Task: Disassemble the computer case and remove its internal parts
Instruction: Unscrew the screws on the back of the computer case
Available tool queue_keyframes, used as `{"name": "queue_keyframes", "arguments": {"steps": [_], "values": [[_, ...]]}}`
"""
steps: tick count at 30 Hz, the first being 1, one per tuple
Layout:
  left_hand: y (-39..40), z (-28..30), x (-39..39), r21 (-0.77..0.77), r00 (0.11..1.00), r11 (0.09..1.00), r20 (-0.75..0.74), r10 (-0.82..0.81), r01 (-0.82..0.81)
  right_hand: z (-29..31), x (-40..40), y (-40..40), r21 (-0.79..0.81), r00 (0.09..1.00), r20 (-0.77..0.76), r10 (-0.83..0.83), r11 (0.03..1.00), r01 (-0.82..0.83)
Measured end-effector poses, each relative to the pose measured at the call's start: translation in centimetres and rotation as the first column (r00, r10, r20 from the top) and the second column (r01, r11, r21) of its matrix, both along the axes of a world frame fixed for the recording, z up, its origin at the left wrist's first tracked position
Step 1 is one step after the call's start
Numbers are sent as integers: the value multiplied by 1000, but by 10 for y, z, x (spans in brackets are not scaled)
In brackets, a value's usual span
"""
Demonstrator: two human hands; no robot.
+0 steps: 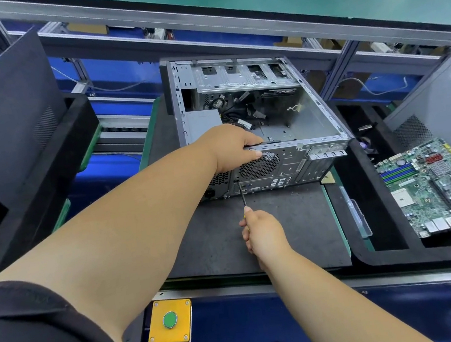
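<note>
Gripping a thin black-shafted screwdriver, the right hand drives its tip into the open grey metal computer case on the dark surface; the left hand clamps the case's near rim. A slipping tip could strip the screw.

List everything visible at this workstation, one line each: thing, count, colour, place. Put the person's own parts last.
computer case: one, silver-grey, open, on the mat at centre.
cables: a bundle, black, inside the case.
work mat: one, dark grey, under the case.
screwdriver: one, black shaft, tip at the case's rear panel.
motherboard: one, green, in the black tray at right.
black tray: one, right of the mat.
side panel: one, dark grey, standing at left.
button box: one, yellow with green button, on the bench front.
left hand: grips the case's rear top edge.
right hand: holds the screwdriver handle.
</note>
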State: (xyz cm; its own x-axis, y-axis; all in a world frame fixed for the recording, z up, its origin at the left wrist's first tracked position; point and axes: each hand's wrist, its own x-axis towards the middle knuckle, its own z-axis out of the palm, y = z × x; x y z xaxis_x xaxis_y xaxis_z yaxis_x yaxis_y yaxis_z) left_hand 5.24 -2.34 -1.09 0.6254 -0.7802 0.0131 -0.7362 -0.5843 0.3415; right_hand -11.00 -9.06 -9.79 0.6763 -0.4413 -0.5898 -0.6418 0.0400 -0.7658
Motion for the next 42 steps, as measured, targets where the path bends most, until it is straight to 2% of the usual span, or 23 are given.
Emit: {"name": "queue_keyframes", "arguments": {"steps": [3, 6, 9, 13, 14, 16, 18, 19, 20, 22, 24, 25, 27, 34, 42], "values": [[0, 0, 0, -7, 1000, 1000, -10, 2, -3, 0, 1, -3, -42, 999, -10, 53, 998, -54], [-1, 0, -1, -1, 1000, 1000, -7, 4, -4, 1, 4, -4, 67, 1000, -20, 13, 998, -12], [-1, 0, 0, 2, 1000, 1000, -7, 10, -10, -3, 3, -4, 96, 999, 16, -33, 995, 31], [-1, -1, 1, 4, 1000, 1000, -4, 10, -10, -3, 2, -2, 210, 994, 9, -106, 972, 101], [-1, -1, 1, 4, 1000, 1000, -5, 10, -10, -3, 2, -2, 191, 993, 11, -116, 975, 111], [-1, -1, 0, 2, 1000, 1000, -8, 11, -11, -5, 1, -2, 48, 992, 31, -119, 992, 117], [-1, -1, 0, 0, 1000, 1000, -10, 9, -9, -6, -2, -6, -131, 997, 44, -62, 989, 67], [-1, 0, 0, -4, 1000, 1000, -13, 10, -10, -3, -3, -7, -160, 999, 35, -25, 987, 31], [0, 0, 0, -9, 1000, 1000, -16, 10, -10, 0, -3, -7, -121, 1000, 22, -5, 993, 8], [0, 0, 0, -14, 1000, 1000, -20, 11, -12, 6, -4, -10, 139, 999, -11, -50, 989, 51], [0, 0, -1, -15, 1000, 1000, -23, 13, -14, 10, -6, -14, 440, 993, -31, -115, 891, 116], [0, 0, -1, -16, 1000, 1000, -26, 12, -13, 10, -8, -16, 537, 990, -33, -137, 833, 133], [0, 1, -1, -13, 1000, 1000, -27, 9, -9, 9, -12, -19, 631, 984, -35, -174, 760, 156], [0, 2, -1, -7, 1000, 1000, -27, 11, -11, 0, -14, -13, 682, 971, -46, -236, 702, 203], [1, 2, -1, -18, 999, 1000, -30, 11, -12, -7, -10, -12, 526, 955, -27, -295, 808, 265]]}}
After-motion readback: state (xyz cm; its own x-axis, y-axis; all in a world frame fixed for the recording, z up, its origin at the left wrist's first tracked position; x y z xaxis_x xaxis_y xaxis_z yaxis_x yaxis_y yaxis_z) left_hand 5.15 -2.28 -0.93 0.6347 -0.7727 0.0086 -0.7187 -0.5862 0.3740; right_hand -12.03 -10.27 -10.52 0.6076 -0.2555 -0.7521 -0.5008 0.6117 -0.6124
